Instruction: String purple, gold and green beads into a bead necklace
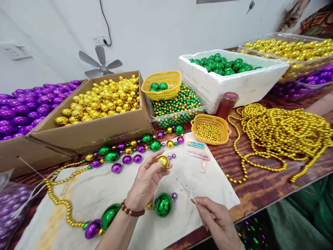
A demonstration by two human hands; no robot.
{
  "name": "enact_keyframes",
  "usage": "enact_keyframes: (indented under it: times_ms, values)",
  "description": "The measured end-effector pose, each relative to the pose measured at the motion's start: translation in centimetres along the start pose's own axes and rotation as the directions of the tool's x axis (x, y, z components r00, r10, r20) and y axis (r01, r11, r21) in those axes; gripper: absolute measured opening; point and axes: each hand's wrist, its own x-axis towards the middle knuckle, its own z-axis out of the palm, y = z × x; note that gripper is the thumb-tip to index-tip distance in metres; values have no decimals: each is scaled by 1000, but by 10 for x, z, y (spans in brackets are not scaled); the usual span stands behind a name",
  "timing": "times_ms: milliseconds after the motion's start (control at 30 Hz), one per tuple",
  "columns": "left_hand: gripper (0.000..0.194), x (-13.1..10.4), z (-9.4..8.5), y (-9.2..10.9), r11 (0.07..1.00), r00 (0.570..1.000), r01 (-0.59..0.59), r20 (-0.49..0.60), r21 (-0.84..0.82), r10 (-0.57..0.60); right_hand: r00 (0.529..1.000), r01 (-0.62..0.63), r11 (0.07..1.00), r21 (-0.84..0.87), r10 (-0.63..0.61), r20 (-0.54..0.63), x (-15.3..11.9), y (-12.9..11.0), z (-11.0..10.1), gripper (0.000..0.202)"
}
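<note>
Between the thumb and fingers of my left hand [148,173] is a shiny gold bead [163,161]. My right hand [214,220] pinches the lower end of a long thin needle [183,186], whose tip meets the gold bead. A pale thread trails near the needle toward a small lilac bead [174,196] and a large green bead [163,205]. This strand runs under my left wrist to another green bead [110,216], a purple bead [92,228] and a chain of small gold beads [68,208]. Loose purple beads [126,159] lie beyond my left hand on the white cloth [85,187].
Behind stand a cardboard box of gold beads [96,128], a white foam box [234,86] of green beads and yellow baskets [210,129]. Thread snips [198,155] lie on the cloth. Gold bead strands [281,132] heap at right. Another person's arm [319,104] shows at the right edge.
</note>
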Motion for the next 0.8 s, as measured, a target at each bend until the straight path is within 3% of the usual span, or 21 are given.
enact_keyframes:
  times_ms: [167,533,800]
  values:
    - [23,1,2,-1,998,1000,10,-7,-64,-11,999,-48,998,29,48,-17,-4,-3,1,33]
    - [27,0,6,-2,992,999,25,-18,-122,-28,997,-80,993,81,80,4,-5,-5,5,29]
    - [26,-1,9,-5,994,999,35,-15,-100,-36,995,-64,996,65,58,85,-5,4,6,29]
